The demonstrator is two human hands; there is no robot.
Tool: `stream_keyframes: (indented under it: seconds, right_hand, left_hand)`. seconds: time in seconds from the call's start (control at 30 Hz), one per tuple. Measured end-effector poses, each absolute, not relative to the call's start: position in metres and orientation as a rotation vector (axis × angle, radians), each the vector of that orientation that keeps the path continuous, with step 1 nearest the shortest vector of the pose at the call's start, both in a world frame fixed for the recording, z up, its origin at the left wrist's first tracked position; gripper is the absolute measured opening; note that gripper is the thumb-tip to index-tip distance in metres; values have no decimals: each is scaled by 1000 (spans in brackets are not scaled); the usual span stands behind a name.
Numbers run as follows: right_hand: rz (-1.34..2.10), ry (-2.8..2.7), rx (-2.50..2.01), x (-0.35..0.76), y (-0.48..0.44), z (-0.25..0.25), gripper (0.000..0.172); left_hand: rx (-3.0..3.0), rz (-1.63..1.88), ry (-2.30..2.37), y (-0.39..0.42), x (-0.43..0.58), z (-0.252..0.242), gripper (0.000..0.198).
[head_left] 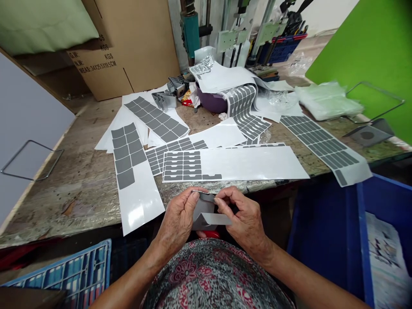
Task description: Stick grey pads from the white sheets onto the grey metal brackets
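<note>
Between my hands, close to my lap, is a bent grey metal bracket (203, 210) with a folded lower flange. My left hand (180, 210) is closed on its upper left edge, thumb in front. My right hand (241, 212) pinches the right end of a dark grey sticker (208, 197) that lies along the bracket's top edge. How much of the sticker touches the metal I cannot tell. Just beyond, on the bench, a white backing sheet (257, 165) carries notched grey stickers at its left end.
More sticker sheets (156, 118) lie across the worn bench (80, 189). Folded grey brackets (165, 101) and a purple bowl (212, 101) stand behind. Another bracket (370, 132) sits at right. A blue bin (328, 240) is below right, a blue crate (77, 274) below left.
</note>
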State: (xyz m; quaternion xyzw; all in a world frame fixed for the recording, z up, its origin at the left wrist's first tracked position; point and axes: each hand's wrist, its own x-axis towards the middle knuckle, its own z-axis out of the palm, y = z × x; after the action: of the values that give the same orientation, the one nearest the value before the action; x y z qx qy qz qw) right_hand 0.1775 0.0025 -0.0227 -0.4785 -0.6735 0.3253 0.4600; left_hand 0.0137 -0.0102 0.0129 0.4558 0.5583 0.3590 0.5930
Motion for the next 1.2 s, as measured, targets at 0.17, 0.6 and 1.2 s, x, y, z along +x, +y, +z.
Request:
stream_keyframes:
  seconds: [0.17,0.6,1.2]
  right_hand:
    - [835,-1610,-1192,176,4,-23,10]
    - [884,-1609,-1251,173,2,-28,11]
    - [1264,-1367,-1281,174,-3,-28,21]
  left_hand:
    - [1061,814,1300,-9,12,12,43]
    - [1054,734,1313,-2,7,7,29]
    - [1064,638,1302,4,5,5,27]
